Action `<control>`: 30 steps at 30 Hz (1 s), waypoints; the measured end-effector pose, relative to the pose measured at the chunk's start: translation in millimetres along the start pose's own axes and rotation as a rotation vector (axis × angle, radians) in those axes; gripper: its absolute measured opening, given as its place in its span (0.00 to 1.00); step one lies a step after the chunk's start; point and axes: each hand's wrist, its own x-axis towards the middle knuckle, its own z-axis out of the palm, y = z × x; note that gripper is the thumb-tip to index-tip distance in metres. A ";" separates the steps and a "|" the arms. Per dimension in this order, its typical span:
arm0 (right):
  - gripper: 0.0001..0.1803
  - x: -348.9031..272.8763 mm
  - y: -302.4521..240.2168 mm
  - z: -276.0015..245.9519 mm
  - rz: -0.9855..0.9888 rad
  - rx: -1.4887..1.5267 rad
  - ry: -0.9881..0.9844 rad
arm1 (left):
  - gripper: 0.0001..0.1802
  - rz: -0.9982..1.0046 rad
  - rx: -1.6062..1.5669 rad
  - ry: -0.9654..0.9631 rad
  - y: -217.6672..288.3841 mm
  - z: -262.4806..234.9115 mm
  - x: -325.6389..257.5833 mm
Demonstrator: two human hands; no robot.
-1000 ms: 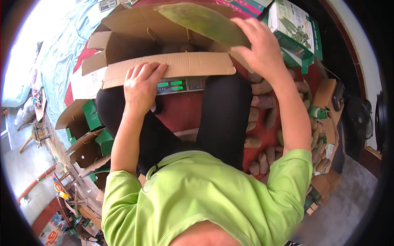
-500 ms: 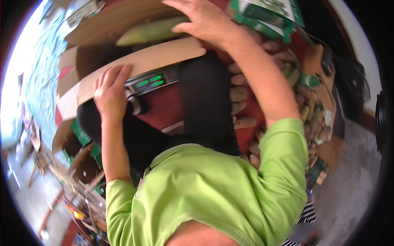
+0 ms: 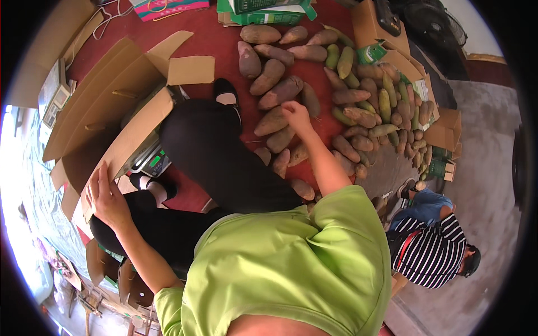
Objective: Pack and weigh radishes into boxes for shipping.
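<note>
My left hand [image 3: 106,199] grips the near flap of a large open cardboard box [image 3: 140,126], which is tilted at my left. Most of the box's inside is hidden by its walls. A scale with a green lit display [image 3: 154,161] shows beneath the box, by my knee. My right hand [image 3: 298,117] reaches down to the right of my legs, fingers curled against the end of a brown tuber [image 3: 271,121], like a large sweet potato. Another dark tuber [image 3: 281,92] lies just beyond those fingers. Several more tubers lie around it on the red floor covering [image 3: 196,67].
A pile of brown and green elongated vegetables [image 3: 386,101] spreads to the right. Green cartons [image 3: 269,12] stand at the far side, and a black fan [image 3: 434,25] at far right. A person in a striped shirt [image 3: 431,252] bends low at the right.
My right hand has left the box and come down to the tubers on the right. My left hand stays at the box's flap. The view has turned rightward.
</note>
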 end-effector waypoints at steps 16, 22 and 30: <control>0.07 11.0 131.9 -98.6 0.759 0.368 0.351 | 0.26 -0.058 0.094 -0.010 -5.2 10.1 -7.9; 0.21 69.6 145.0 -124.8 0.790 0.661 0.465 | 0.28 -0.027 0.152 -0.047 -5.5 14.8 -7.8; 0.34 131.7 168.2 -125.0 0.916 0.757 0.787 | 0.25 0.005 0.157 -0.079 1.6 16.9 -4.9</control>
